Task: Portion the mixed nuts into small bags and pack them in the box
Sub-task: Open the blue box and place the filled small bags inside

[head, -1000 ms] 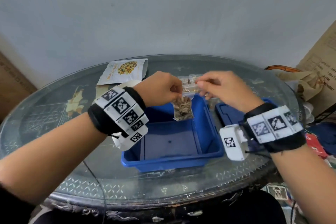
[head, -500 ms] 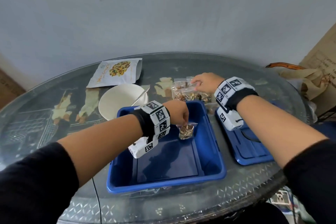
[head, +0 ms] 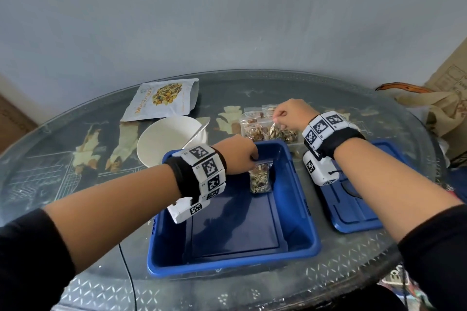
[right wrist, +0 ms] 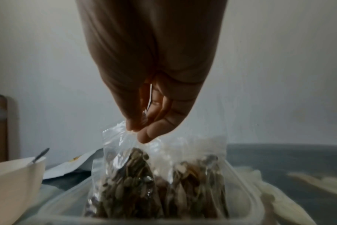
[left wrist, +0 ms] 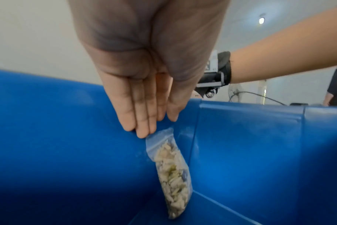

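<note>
The left hand (left wrist: 144, 64) has its fingers (left wrist: 142, 115) straight, tips touching the top edge of a small bag of nuts (left wrist: 171, 170) — it stands upright against the far wall inside the blue box (head: 298, 232). The right hand (head: 290, 115) pinches the top of another filled bag (right wrist: 125, 175), one of several bags (head: 255, 131) on the table (head: 75, 184) behind the box. Beside them sit a white bowl (head: 161, 141) and the nut packet (head: 161, 102) — a blue lid (head: 353, 212) lies right of the box.

Bag in box: small clear zip bag of pale nuts (left wrist: 172, 170), upright, top edge at left fingertips (left wrist: 142, 134), inside blue plastic box (head: 298, 235).
Bags outside: clear nut-filled bags (right wrist: 125, 179), one pinched at its top by right fingertips (right wrist: 144, 137).
</note>
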